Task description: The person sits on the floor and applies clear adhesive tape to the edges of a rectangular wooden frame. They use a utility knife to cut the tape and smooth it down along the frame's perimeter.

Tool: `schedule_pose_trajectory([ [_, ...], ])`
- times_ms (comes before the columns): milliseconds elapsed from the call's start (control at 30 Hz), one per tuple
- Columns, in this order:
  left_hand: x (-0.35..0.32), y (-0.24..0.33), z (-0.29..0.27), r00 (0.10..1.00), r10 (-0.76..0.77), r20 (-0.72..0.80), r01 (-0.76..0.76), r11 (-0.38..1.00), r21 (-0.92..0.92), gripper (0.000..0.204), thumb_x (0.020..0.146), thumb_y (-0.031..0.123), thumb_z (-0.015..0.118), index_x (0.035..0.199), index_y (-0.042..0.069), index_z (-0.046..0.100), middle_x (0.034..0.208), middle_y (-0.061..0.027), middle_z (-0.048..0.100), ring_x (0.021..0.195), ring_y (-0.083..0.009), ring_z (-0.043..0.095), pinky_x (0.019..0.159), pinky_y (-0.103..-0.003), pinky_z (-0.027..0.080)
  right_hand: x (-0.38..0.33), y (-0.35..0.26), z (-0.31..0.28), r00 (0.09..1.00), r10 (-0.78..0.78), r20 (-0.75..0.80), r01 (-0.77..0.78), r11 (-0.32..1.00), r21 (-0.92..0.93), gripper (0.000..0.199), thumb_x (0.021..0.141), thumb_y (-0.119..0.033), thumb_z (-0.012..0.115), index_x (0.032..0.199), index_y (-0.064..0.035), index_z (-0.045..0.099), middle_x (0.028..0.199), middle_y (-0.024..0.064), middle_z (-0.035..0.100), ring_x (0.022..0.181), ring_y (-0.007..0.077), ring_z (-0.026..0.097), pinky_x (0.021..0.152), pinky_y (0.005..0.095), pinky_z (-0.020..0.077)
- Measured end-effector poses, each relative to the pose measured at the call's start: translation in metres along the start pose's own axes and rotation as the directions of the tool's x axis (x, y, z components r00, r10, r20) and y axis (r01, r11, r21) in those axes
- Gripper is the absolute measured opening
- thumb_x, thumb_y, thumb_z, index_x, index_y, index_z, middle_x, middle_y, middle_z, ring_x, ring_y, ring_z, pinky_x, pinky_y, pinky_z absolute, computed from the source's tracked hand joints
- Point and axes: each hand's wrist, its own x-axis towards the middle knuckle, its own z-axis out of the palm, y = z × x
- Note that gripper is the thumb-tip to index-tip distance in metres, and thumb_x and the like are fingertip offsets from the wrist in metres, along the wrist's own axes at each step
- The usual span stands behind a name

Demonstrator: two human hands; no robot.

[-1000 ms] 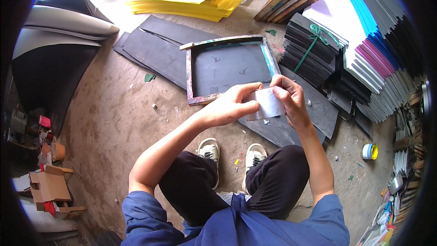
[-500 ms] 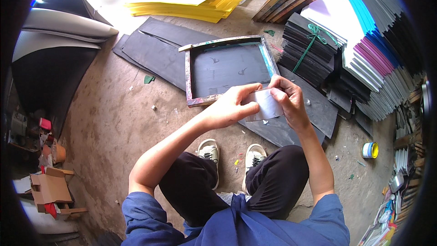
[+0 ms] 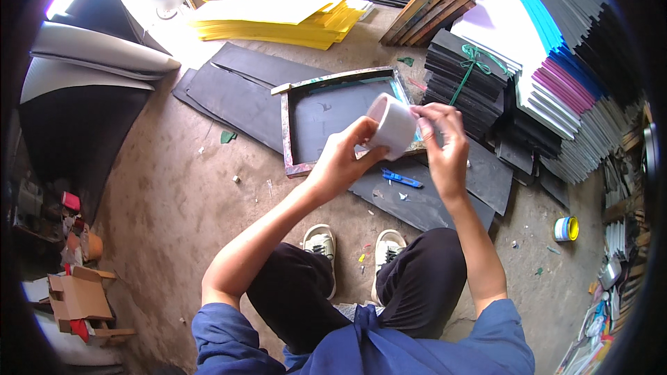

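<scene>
A wide roll of whitish tape (image 3: pixel 397 132) is held tilted in front of me, its hollow core turned toward the left. My left hand (image 3: pixel 345 153) grips it by the rim, thumb below and fingers at the core. At the roll's right edge, my right hand (image 3: pixel 443 135) pinches the tape with thumb and forefinger; the exact bit between them is too small to make out. Behind the roll lies a paint-stained wooden screen frame (image 3: pixel 286 132) with a dark panel, partly covered by the roll and my hands. A blue utility knife (image 3: pixel 402 179) rests on the black sheet below the roll.
Black sheets (image 3: pixel 236 90) lie under the frame. Yellow sheets (image 3: pixel 278 21) are stacked at the back, beside leaning wooden frames (image 3: pixel 427 10). To the right stand a black bundle tied with green string (image 3: pixel 462 73) and a yellow-and-blue can (image 3: pixel 565 228). A cardboard box (image 3: pixel 83 295) sits lower left.
The roll has been raised and turned so its hollow core shows. My right hand has shifted slightly right to its edge. The blue knife, hidden before, is now visible.
</scene>
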Motion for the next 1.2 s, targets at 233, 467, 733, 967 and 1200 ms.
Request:
schedule_pose_trajectory([
  [233, 0.002, -0.003, 0.023, 0.927, 0.205, -0.313, -0.107, 0.947, 0.303, 0.027, 0.075, 0.010, 0.066, 0.096, 0.001, 0.050, 0.084, -0.0136, 0.059, 0.078, -0.0236, 0.058, 0.070, -0.032, 0.046, -0.001, -0.020, 0.005, 0.974, -0.226, -0.004, 0.222, 0.959, -0.173, 0.019, 0.072, -0.003, 0.063, 0.091, -0.0046, 0.061, 0.090, 0.0068, 0.055, 0.088, 0.0249, 0.051, 0.079, 0.0360, 0.0423],
  [467, -0.005, -0.001, 0.029, 0.934, 0.193, -0.301, -0.091, 0.943, 0.320, 0.023, 0.077, 0.009, 0.062, 0.094, 0.002, 0.049, 0.084, -0.0170, 0.060, 0.079, -0.0317, 0.060, 0.068, -0.036, 0.047, -0.001, -0.021, 0.010, 0.972, -0.233, -0.017, 0.227, 0.960, -0.165, 0.016, 0.070, -0.004, 0.065, 0.086, -0.0034, 0.060, 0.084, 0.0072, 0.054, 0.083, 0.0250, 0.051, 0.074, 0.0362, 0.0424],
  [733, -0.011, -0.007, 0.027, 0.943, 0.231, -0.239, -0.144, 0.931, 0.335, 0.024, 0.077, 0.010, 0.063, 0.095, 0.002, 0.049, 0.081, -0.0174, 0.059, 0.078, -0.0312, 0.061, 0.067, -0.036, 0.048, 0.002, -0.020, 0.008, 0.978, -0.195, 0.074, 0.203, 0.971, -0.127, 0.012, 0.072, -0.003, 0.062, 0.083, -0.0012, 0.057, 0.082, 0.0093, 0.052, 0.082, 0.0273, 0.049, 0.072, 0.0368, 0.0421],
  [967, -0.008, -0.004, 0.023, 0.948, 0.230, -0.220, -0.156, 0.938, 0.309, 0.025, 0.078, 0.009, 0.062, 0.096, 0.001, 0.047, 0.083, -0.0175, 0.059, 0.079, -0.0308, 0.061, 0.069, -0.035, 0.047, 0.001, -0.023, 0.008, 0.956, -0.207, 0.208, 0.250, 0.946, -0.208, 0.015, 0.077, 0.001, 0.055, 0.090, 0.0009, 0.047, 0.088, 0.0137, 0.047, 0.087, 0.0306, 0.045, 0.078, 0.0393, 0.0388],
  [1200, 0.001, 0.000, 0.027, 0.950, 0.158, -0.270, -0.109, 0.976, 0.190, 0.025, 0.079, 0.008, 0.061, 0.095, 0.001, 0.044, 0.085, -0.0167, 0.057, 0.082, -0.0295, 0.060, 0.071, -0.035, 0.046, 0.000, -0.025, 0.005, 0.973, -0.193, 0.126, 0.203, 0.977, -0.071, 0.026, 0.076, -0.002, 0.060, 0.099, -0.0035, 0.048, 0.100, 0.0122, 0.047, 0.095, 0.0304, 0.045, 0.081, 0.0395, 0.0394],
])
